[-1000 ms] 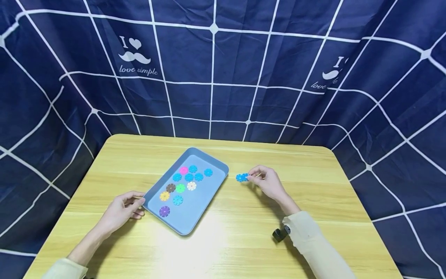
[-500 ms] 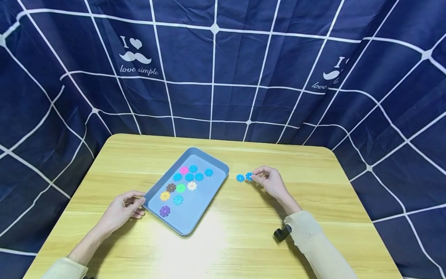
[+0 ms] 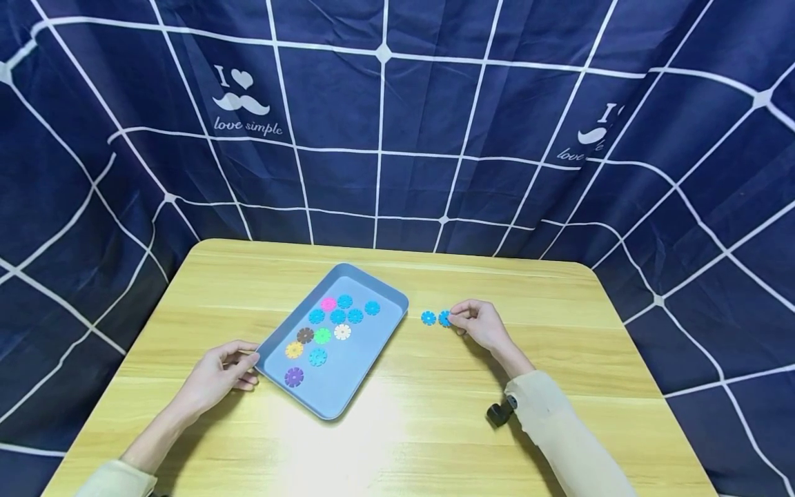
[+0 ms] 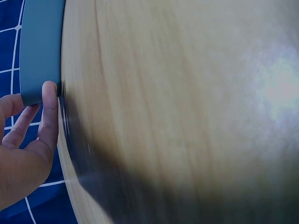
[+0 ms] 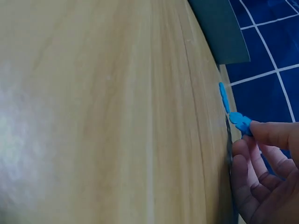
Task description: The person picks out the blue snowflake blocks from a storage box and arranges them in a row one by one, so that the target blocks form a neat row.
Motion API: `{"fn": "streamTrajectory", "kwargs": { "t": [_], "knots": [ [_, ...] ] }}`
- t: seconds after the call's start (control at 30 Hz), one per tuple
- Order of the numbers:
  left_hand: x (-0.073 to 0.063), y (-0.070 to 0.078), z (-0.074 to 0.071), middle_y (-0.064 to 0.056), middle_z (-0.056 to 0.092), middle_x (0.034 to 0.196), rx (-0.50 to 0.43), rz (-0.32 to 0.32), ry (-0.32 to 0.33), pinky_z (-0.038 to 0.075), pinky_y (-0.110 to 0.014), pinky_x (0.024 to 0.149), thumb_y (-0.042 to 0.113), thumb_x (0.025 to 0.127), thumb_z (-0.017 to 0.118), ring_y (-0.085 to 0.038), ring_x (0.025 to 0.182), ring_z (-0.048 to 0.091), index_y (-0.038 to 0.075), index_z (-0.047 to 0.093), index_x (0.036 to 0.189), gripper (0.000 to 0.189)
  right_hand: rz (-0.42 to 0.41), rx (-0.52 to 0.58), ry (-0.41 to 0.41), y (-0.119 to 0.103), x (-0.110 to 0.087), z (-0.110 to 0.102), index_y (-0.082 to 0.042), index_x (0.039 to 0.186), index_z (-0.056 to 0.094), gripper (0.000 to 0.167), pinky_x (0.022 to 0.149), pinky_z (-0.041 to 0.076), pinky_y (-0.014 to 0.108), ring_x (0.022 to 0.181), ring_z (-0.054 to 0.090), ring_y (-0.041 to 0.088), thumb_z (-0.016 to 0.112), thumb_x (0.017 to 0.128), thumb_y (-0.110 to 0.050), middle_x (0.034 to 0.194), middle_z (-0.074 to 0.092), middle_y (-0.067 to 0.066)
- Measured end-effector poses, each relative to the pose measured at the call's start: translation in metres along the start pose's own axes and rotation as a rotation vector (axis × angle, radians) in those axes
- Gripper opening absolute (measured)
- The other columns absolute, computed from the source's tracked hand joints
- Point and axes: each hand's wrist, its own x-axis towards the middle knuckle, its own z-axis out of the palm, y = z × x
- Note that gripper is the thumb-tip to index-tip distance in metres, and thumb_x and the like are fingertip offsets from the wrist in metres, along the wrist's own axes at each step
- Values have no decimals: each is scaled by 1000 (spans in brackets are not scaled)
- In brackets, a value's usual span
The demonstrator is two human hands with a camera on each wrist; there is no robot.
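Observation:
Between thumb and fingertips my right hand (image 3: 483, 326) pinches a blue notched plastic disc (image 5: 240, 122), tilted and low over the table. Just left of it, a second blue notched disc (image 3: 428, 317) lies flat on the wood. My left hand (image 3: 225, 369) grips the near left corner of a blue-grey tray (image 3: 366, 376), thumb and fingers at its wall. In the tray lie several more notched discs, most of them blue, along with a pink disc (image 3: 328, 304), a brown disc (image 3: 305, 335), a green disc (image 3: 322, 335), a white disc (image 3: 342, 332), an orange disc (image 3: 294, 350) and a purple disc (image 3: 295, 377).
The tray sits at a slant on a light wooden table (image 3: 546, 310) with rounded far corners. A dark blue curtain (image 3: 329, 172) with white lines hangs behind and on both sides. A small black device (image 3: 498, 415) is at the right wrist.
My right hand has drawn its blue disc rightward, away from the disc on the table it overlapped, then lowered it slightly. The left hand and the tray have stayed in place.

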Motion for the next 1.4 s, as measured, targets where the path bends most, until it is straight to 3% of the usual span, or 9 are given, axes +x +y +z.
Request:
{"fn": "streamTrajectory", "kwargs": {
  "t": [0.47, 1.4],
  "knots": [
    [-1, 1, 0, -15, 72, 97, -3, -9, 1, 70, -28, 73, 9, 108, 59, -11, 77, 72, -16, 54, 139, 40, 90, -61, 4, -4, 7, 0, 4, 110, 71, 17, 51, 57, 22, 60, 61, 11, 73, 99, -8, 77, 69, 2],
    [-1, -1, 1, -15, 72, 97, -11, 4, 17, 70, -27, 72, 9, 107, 60, -11, 75, 72, -15, 55, 138, 40, 53, -116, -6, -14, 1, 2, 2, 110, 71, 17, 53, 56, 21, 63, 62, 14, 73, 98, -10, 79, 67, 0]
  ]
}}
